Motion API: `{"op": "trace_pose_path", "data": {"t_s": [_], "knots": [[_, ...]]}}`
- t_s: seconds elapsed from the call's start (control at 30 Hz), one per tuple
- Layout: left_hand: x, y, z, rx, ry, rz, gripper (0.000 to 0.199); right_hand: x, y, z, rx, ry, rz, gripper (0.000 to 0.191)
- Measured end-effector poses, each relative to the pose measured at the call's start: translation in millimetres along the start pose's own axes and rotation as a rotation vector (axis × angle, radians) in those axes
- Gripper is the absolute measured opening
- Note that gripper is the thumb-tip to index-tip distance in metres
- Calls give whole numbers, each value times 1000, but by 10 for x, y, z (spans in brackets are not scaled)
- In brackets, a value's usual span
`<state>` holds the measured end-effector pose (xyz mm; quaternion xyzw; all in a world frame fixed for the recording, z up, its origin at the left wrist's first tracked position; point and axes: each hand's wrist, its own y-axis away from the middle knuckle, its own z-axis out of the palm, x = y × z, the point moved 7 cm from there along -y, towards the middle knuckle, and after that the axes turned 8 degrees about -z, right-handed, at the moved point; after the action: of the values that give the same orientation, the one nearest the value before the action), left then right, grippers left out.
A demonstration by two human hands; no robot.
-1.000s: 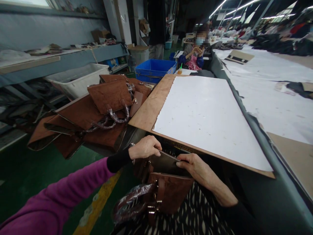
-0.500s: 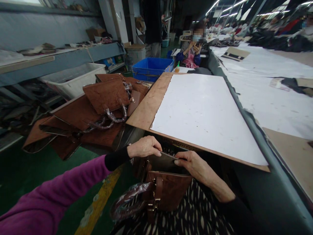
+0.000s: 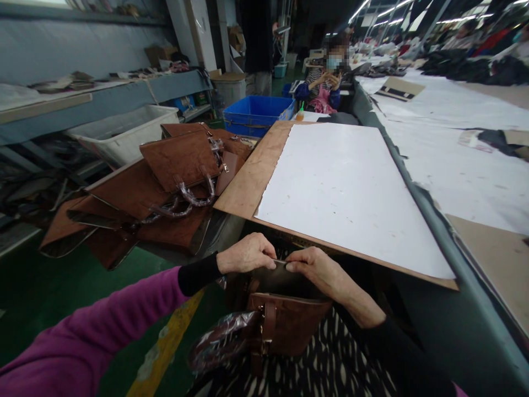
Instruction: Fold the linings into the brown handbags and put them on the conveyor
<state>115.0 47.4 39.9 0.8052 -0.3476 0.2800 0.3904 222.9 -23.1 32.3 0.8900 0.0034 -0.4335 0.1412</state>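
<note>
A brown handbag (image 3: 289, 325) rests on my lap, its mouth facing up and its dark lining partly showing. My left hand (image 3: 248, 253) pinches the bag's far rim between thumb and fingers. Close beside it, my right hand (image 3: 316, 267) pinches the same rim, thumb and fingers closed on the edge. A plastic-wrapped handle (image 3: 223, 339) hangs from the bag's near left side, with a strap and metal fittings next to it. The bag's bottom is out of sight.
Several brown handbags (image 3: 177, 165) lie piled at the left. Ahead is a board (image 3: 248, 190) topped with a white sheet (image 3: 334, 182). Beyond stand a blue bin (image 3: 256, 116) and a white tub (image 3: 124, 129). A masked co-worker (image 3: 324, 82) sits farther back. A long paper-covered table (image 3: 463, 171) runs along the right.
My right hand has slid left along the bag's rim, closer to my left hand. The left hand has barely shifted, and the bag has turned slightly.
</note>
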Motion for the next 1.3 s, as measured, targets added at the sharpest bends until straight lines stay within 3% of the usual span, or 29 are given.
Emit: {"op": "trace_pose_path", "data": {"t_s": [0.13,0.33,0.53,0.67,0.77,0.9,1.1,1.3], "knots": [[-2,5,20,-22,36,11,18,-15,-6,22,-8,33,-40,21],[7,-29,40,-5,30,36,17,-240,5,-14,28,198,-97,20],[50,17,67,58,4,21,12,-318,-34,87,26,146,-81,23],[36,82,5,-45,18,39,11,-279,-11,115,36,130,-41,22],[-62,176,-110,-123,56,13,23,-246,17,96,46,143,2,24],[-209,307,-216,-141,230,-64,34,-213,27,91,41,116,6,25],[-258,315,-121,-105,301,-147,26,-187,29,112,28,131,-18,28],[-209,260,-111,16,241,-93,24,-222,30,111,48,145,-35,28]]}}
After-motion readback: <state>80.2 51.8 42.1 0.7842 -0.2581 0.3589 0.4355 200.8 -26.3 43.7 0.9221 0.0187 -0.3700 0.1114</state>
